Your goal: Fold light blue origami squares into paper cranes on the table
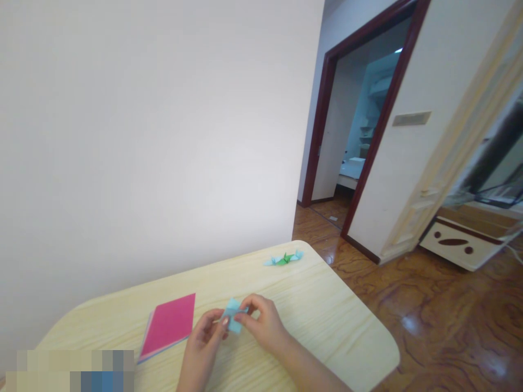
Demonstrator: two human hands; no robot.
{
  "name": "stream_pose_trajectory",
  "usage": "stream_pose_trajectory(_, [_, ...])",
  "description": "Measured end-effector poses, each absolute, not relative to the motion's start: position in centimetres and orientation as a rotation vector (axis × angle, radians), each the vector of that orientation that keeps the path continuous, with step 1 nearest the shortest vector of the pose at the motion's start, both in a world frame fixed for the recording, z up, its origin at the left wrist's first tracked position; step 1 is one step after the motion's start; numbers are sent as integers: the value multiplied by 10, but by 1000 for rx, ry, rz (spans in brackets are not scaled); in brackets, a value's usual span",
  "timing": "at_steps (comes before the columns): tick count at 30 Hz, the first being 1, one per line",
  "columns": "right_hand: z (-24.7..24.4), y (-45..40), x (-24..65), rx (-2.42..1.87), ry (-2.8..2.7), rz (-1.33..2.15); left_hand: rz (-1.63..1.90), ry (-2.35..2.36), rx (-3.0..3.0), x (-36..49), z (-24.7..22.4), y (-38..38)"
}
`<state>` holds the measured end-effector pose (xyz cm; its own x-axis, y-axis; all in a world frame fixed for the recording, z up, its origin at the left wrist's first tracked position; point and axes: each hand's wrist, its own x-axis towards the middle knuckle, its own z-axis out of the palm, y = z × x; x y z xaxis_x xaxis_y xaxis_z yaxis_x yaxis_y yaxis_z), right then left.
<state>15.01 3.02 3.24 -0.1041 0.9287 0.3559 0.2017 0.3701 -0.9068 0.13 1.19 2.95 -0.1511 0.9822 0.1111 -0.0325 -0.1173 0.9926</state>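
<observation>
A small piece of light blue folded paper (233, 325) is held between my two hands, just above the table. My left hand (207, 332) pinches its left side between thumb and fingers. On the other side, the thumb and forefinger of my right hand (265, 322) grip the paper's right edge. The fingers cover parts of the paper, so its exact folds are hard to make out. Left of my hands lies a stack of square paper sheets (170, 325), a pink one on top.
Several small folded paper figures, a green one (286, 259) among light blue ones, stand near the far right corner of the wooden table (335, 326). A white wall (163, 136) runs along the far edge. Beyond are a doorway and a low white cabinet (461, 245).
</observation>
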Motion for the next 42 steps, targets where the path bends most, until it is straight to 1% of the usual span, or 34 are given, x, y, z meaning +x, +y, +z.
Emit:
stream_pose_trajectory(5, [37, 31, 153, -1110, -1618, 814, 1298, 1383, 1245, -1, 38, 9])
stream_pose_trajectory(12, [42, 30, 155, -1062, -1613, 854, 1314, 1479, 1238, -5, 31, 8])
stream_pose_trajectory(21, [41, 31, 156, -1003, -1632, 839, 1338, 1462, 1238, -5, 30, 8])
stream_pose_trajectory(31, [44, 30, 162, -923, -1799, 728, 1496, 1230, 996, 2, 33, 10])
stream_pose_trajectory(35, [46, 28, 164, -917, -1915, 698, 1424, 1297, 1047, 0, 36, 11])
stream_pose_trajectory(42, [40, 29, 161, -971, -1746, 760, 1464, 1368, 1059, -1, 38, 9])
